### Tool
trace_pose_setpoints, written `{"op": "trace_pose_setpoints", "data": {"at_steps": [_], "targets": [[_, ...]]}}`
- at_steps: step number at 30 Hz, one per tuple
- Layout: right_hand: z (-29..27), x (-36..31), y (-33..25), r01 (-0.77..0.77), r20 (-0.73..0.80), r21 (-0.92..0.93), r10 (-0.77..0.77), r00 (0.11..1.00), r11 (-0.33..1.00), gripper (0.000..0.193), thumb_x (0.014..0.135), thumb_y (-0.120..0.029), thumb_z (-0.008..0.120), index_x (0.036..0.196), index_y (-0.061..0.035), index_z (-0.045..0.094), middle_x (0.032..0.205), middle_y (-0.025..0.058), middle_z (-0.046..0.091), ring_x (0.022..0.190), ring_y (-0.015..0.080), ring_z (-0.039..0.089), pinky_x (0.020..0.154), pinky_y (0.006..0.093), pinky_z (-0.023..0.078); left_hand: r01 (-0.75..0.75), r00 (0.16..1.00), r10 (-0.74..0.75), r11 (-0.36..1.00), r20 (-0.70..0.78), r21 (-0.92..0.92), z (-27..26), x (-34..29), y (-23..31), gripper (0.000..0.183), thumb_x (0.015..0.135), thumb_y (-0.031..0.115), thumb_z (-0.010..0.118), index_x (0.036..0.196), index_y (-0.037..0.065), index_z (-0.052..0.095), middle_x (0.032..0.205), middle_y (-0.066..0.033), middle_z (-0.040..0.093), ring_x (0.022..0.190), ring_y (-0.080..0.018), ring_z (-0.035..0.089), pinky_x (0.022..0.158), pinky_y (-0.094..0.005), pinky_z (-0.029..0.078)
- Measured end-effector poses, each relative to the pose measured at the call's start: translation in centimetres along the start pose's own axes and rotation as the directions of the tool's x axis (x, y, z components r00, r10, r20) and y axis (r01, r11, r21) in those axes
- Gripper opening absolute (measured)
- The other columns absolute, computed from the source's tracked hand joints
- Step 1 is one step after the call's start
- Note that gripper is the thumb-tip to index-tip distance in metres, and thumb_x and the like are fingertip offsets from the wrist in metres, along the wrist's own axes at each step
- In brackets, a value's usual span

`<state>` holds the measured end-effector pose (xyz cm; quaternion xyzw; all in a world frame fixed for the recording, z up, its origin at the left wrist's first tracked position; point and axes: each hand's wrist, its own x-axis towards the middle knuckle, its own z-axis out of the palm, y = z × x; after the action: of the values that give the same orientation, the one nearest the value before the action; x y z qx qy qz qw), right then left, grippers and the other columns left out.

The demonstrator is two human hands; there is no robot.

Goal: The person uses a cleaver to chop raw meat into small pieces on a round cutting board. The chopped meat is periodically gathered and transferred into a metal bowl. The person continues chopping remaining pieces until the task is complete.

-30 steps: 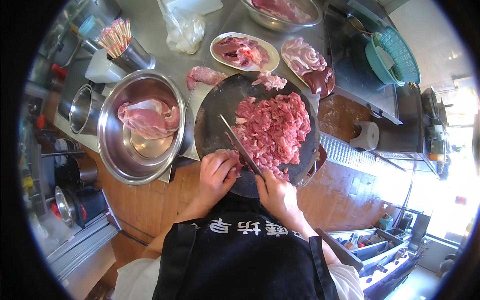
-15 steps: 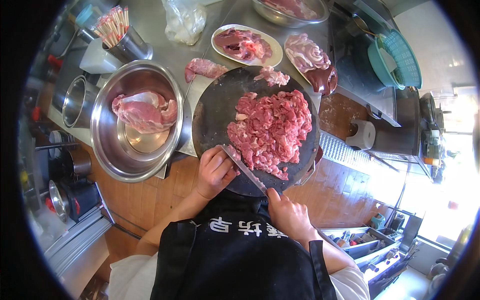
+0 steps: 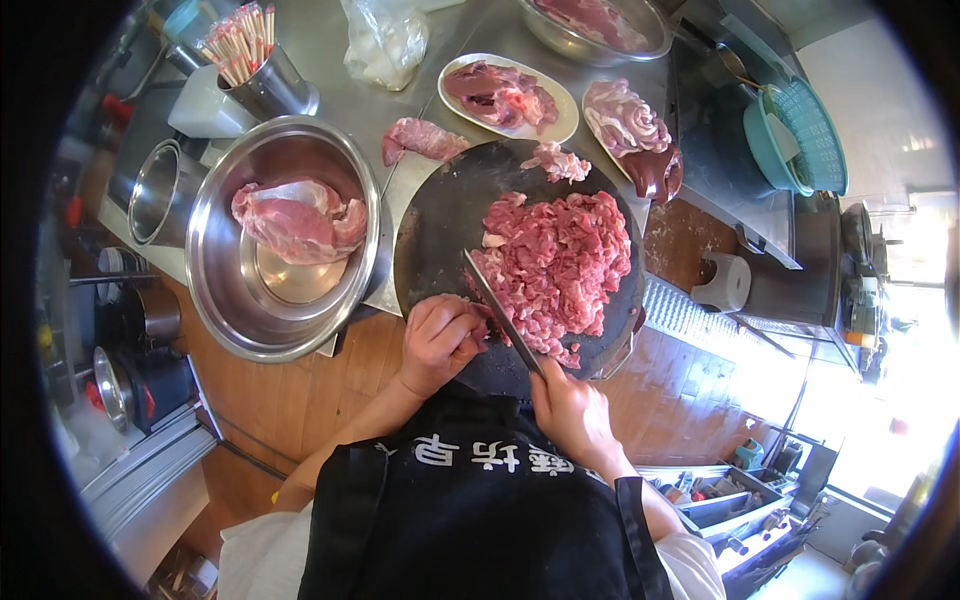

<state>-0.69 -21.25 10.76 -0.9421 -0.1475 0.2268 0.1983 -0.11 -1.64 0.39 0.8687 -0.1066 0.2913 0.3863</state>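
Here, farthest to your left, a metal cup point(image 3: 262, 85) full of chopsticks stands at the back of the steel counter point(image 3: 340, 100), and in front of it sits a big steel bowl point(image 3: 225, 300) with one large slab of raw meat point(image 3: 298, 218) in it. Just right of the bowl lies the round dark cutting board point(image 3: 440, 220), its near edge hanging over toward you. Your left hand point(image 3: 438, 340) rests on that near edge, fingers curled down with the fingertips at the near end of the meat beside the blade; whether they pinch a piece you cannot tell. The knife point(image 3: 500, 310) runs slantwise from the middle of the board back to your right hand point(image 3: 572, 412), which is clenched around the handle just off the board's near rim. Right of the blade, the pile of chopped meat point(image 3: 555, 265) covers the right half of the board. Behind the board an oval plate point(image 3: 560, 105) holds more raw cuts, and far to the right a teal basket point(image 3: 800, 140) stands on a dark surface.
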Motion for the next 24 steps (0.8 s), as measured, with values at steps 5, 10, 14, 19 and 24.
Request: {"op": "trace_pose_setpoints", "data": {"at_steps": [5,10,14,19,24], "targets": [[1.1,-0.5,0.2,-0.018,0.116,-0.119,0.032,0.993,0.993,0.018,0.093,-0.022,0.048,0.102,-0.0069,0.050,0.071,0.0194,0.064,0.061,0.0393,0.064,0.055,0.0497,0.051,-0.007,1.000,0.007,1.000,0.028,0.012,0.0,-0.1,-0.1,0.017,0.064,0.004,0.066,0.081,0.006,0.062,0.088,-0.0070,0.060,0.087,-0.0287,0.059,0.077,-0.0382,0.048],[3.0,7.3,-2.3,0.051,-0.031,-0.103,-0.054,0.998,0.993,0.018,0.093,-0.024,0.049,0.100,-0.0078,0.051,0.065,0.0212,0.062,0.060,0.0411,0.063,0.059,0.0527,0.050,-0.025,0.999,0.025,1.000,0.031,-0.002,0.1,-0.1,0.0,0.018,0.064,0.005,0.066,0.081,0.007,0.062,0.088,-0.0075,0.060,0.087,-0.0290,0.059,0.077,-0.0383,0.048],[1.6,4.8,-0.9,0.063,-0.026,0.034,-0.062,0.998,0.997,0.018,0.093,-0.024,0.050,0.099,-0.0075,0.051,0.065,0.0228,0.061,0.062,0.0430,0.061,0.059,0.0546,0.048,-0.011,1.000,0.011,1.000,0.009,-0.018,0.1,-0.1,-0.2,0.018,0.064,0.005,0.067,0.081,0.007,0.062,0.088,-0.0077,0.060,0.087,-0.0287,0.060,0.077,-0.0382,0.048],[-1.1,-1.3,0.5,0.034,0.156,-0.079,-0.021,0.988,0.996,0.016,0.093,-0.022,0.049,0.099,-0.0076,0.048,0.066,0.0188,0.063,0.062,0.0403,0.064,0.054,0.0521,0.050,-0.002,1.000,0.002,1.000,0.024,-0.014,0.1,-0.6,-0.4,0.020,0.062,0.006,0.068,0.081,0.006,0.062,0.088,-0.0080,0.060,0.087,-0.0289,0.060,0.078,-0.0384,0.048],[0.5,1.9,-0.5,0.097,0.111,-0.082,-0.088,0.990,0.992,0.016,0.093,-0.021,0.048,0.095,-0.0054,0.048,0.063,0.0191,0.062,0.060,0.0397,0.063,0.053,0.0501,0.052,-0.031,0.999,0.030,0.999,0.024,0.012,0.2,-0.2,-0.2,0.020,0.062,0.006,0.067,0.081,0.006,0.062,0.089,-0.0078,0.060,0.087,-0.0290,0.060,0.077,-0.0393,0.048]]}}
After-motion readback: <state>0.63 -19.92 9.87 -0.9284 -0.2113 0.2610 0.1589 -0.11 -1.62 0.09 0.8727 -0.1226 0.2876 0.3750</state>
